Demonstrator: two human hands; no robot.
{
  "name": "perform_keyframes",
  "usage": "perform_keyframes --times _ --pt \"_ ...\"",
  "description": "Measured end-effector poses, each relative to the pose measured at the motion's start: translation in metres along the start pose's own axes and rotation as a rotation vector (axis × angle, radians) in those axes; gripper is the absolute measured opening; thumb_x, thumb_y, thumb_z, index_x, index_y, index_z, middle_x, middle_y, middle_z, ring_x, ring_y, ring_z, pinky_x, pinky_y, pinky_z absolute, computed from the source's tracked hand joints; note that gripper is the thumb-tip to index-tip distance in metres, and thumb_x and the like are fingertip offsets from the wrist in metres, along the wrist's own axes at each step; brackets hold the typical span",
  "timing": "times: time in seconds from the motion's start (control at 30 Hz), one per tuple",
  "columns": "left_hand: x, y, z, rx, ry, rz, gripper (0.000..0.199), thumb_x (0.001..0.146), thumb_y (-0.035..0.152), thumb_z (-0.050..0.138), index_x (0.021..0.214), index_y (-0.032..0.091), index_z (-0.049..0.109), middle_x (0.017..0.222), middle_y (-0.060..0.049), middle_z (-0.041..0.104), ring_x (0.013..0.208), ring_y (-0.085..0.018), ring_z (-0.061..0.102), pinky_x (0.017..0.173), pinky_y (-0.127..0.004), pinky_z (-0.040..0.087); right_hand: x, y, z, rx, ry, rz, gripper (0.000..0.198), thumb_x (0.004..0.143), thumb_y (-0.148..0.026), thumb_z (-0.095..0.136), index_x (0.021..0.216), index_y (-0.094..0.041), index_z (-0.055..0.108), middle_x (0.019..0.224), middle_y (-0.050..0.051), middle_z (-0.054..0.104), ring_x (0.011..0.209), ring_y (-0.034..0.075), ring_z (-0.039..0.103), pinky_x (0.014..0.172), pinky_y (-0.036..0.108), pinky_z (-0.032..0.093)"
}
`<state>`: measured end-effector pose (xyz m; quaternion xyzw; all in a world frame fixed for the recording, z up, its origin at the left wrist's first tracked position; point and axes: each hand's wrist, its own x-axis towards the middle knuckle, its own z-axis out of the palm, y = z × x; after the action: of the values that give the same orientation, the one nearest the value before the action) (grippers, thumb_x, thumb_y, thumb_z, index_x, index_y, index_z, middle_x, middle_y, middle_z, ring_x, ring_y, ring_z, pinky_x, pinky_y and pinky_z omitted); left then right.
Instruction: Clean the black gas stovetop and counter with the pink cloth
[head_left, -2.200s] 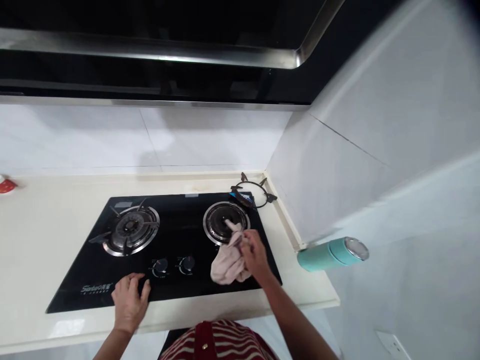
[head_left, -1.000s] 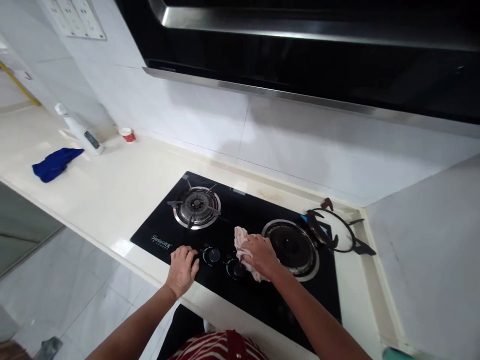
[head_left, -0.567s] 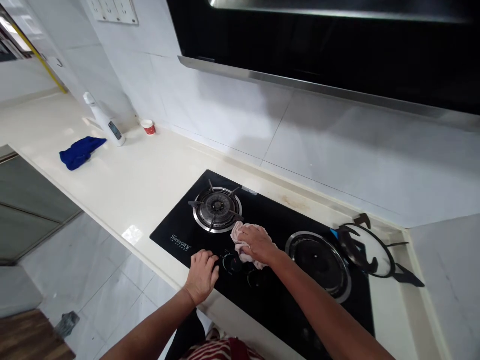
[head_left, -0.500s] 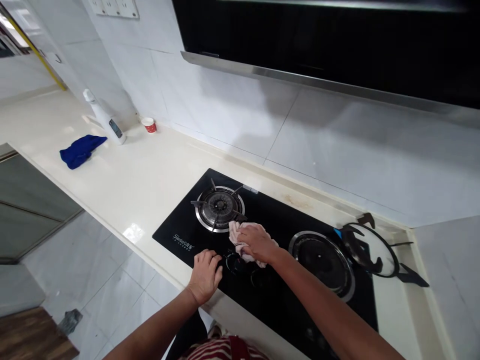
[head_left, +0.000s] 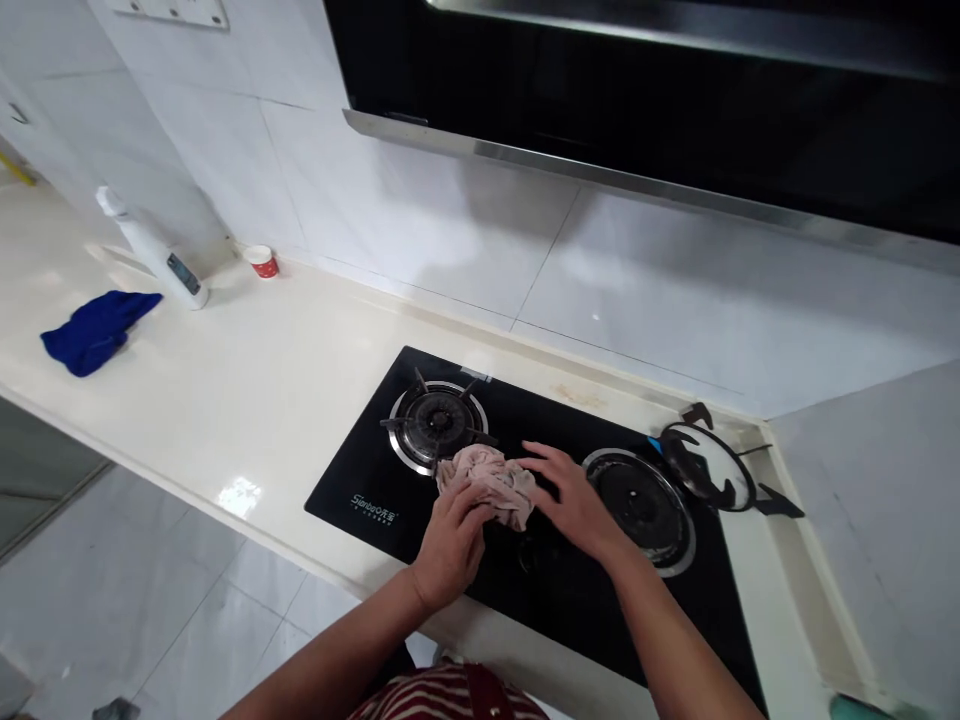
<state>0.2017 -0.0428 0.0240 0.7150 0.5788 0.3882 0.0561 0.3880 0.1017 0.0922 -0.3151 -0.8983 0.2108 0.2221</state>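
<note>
A crumpled pale pink cloth (head_left: 489, 478) is bunched over the black glass gas stove (head_left: 517, 415), just in front of the left burner (head_left: 438, 422). My left hand (head_left: 451, 545) has its fingers closed on the near left side of this cloth. At the cloth's right edge is my right hand (head_left: 574, 503), its fingers spread and the thumb close to the fabric. The right burner (head_left: 641, 505) has no pan support on it and lies just beyond my right wrist. The control knobs are mostly hidden by my hands and the cloth.
Pan supports and a ring (head_left: 709, 465) are heaped at the stove's right back corner. Leftward on the counter (head_left: 300, 350) are a blue cloth (head_left: 97, 330), a white spray bottle (head_left: 154, 250) and a red-and-white paper cup (head_left: 261, 262). A range hood (head_left: 637, 190) overhangs the stove.
My left hand has moved from the stove's front edge onto the pink cloth. My right hand has let go of it and shifted right, fingers spreading. The view has turned slightly right.
</note>
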Motion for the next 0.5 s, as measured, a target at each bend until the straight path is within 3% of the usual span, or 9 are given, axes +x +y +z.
perform_keyframes --times 0.1,0.23,0.33,0.5 --pt "0.051 -0.007 0.002 0.052 -0.093 0.018 0.046 0.089 0.023 0.054 0.135 0.025 0.052 0.146 -0.011 0.046 0.139 -0.033 0.034 0.112 -0.057 0.033 -0.071 0.029 -0.01 0.11 0.352 0.366 0.031 0.095 -0.043 0.046 0.105 -0.025 0.068 0.115 0.008 0.067 0.108 0.023 0.062 0.097 0.04 0.047" --pt "0.094 -0.015 0.025 0.192 -0.258 0.001 0.048 0.08 0.043 0.07 0.126 0.033 0.061 0.139 -0.01 0.052 0.122 -0.038 0.044 0.098 -0.059 0.038 -0.17 0.064 0.025 0.032 0.588 0.732 0.035 0.091 -0.049 0.047 0.099 -0.022 0.066 0.1 0.009 0.069 0.094 0.025 0.064 0.088 0.04 0.049" --pt "0.104 -0.019 0.039 0.24 -0.334 0.032 0.037 0.08 0.045 0.07 0.115 0.034 0.067 0.121 -0.008 0.059 0.109 -0.036 0.047 0.087 -0.053 0.041 -0.205 0.073 0.057 -0.121 0.654 0.774 0.034 0.091 -0.045 0.044 0.097 -0.02 0.066 0.095 0.01 0.066 0.091 0.026 0.061 0.086 0.043 0.048" --pt "0.096 -0.026 0.034 0.258 -0.386 0.077 0.023 0.088 0.04 0.062 0.108 0.032 0.069 0.107 -0.009 0.058 0.098 -0.03 0.048 0.08 -0.045 0.042 -0.2 0.07 0.074 -0.347 0.639 0.693 0.028 0.091 -0.036 0.043 0.092 -0.021 0.067 0.093 0.01 0.059 0.093 0.026 0.054 0.089 0.044 0.045"
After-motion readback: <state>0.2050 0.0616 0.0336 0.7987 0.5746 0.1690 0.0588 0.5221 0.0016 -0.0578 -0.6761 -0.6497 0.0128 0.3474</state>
